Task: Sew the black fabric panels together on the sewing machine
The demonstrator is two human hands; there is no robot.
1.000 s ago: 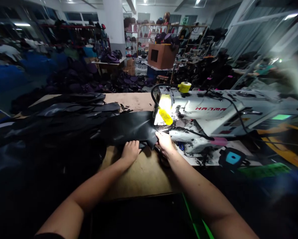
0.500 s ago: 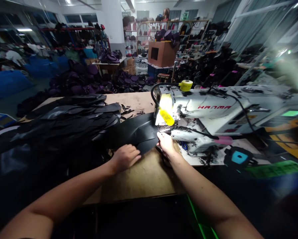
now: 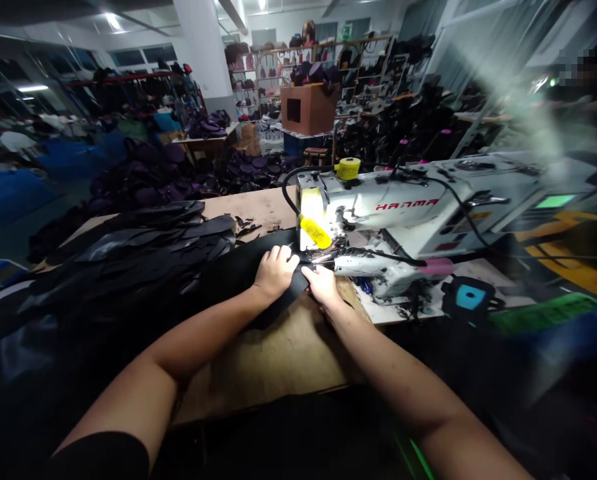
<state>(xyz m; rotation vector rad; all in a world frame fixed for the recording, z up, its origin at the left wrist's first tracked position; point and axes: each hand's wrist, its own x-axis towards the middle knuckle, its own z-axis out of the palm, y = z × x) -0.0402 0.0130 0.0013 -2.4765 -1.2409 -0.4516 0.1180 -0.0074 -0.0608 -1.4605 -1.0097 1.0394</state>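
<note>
A black, leather-like panel (image 3: pixel 236 268) lies under the head of a white sewing machine (image 3: pixel 366 212). My left hand (image 3: pixel 274 273) is on the panel just left of the needle area, its fingers curled over the material. Close beside it, my right hand (image 3: pixel 322 285) pinches the panel's near edge between thumb and finger, in front of the machine's narrow arm. A yellow-sleeved lamp (image 3: pixel 316 232) shines brightly at the machine head. The needle itself is hidden by glare and the lamp.
A layered pile of black cut pieces (image 3: pixel 143 247) covers the left of the wooden table (image 3: pixel 268 357). Dark scraps (image 3: pixel 246 227) lie behind the panel. A small black and blue item (image 3: pixel 471 298) sits at right. Beyond stands a cardboard box (image 3: pixel 308 108).
My left hand has moved right and forward along the panel, close to my right hand. My right hand keeps its pinch near the machine. The whole view has shifted slightly.
</note>
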